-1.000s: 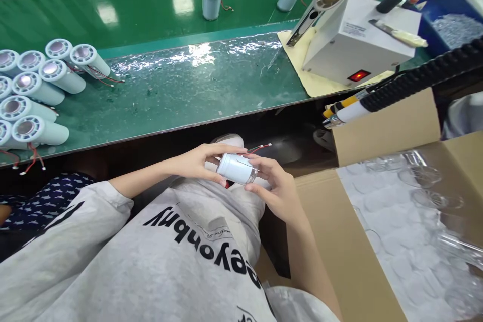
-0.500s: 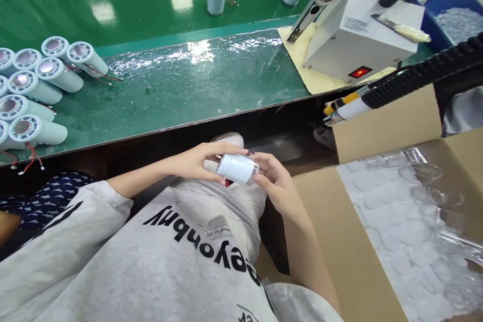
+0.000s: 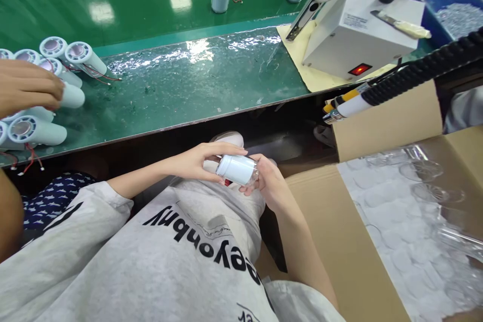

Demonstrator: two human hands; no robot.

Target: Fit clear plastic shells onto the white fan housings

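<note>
Low over the lap, the left hand (image 3: 196, 162) and the right hand (image 3: 268, 184) share a small pale-blue plastic cylinder with a clear end cap (image 3: 237, 169); both grips are clamped on it, left fingers around the closed end, right fingers at the clear cap. By the look of it, the cap is being seated or checked, which calls for a steady twist or press without slipping. Right of the hands, an open cardboard box of clear plastic caps (image 3: 407, 241). Beyond, on the green counter (image 3: 196, 85), a co-worker's hand (image 3: 28, 88) touches a row of matching pale-blue cylinders (image 3: 37, 131); farther right sits a white box-shaped machine with a red lamp (image 3: 358, 35).
</note>
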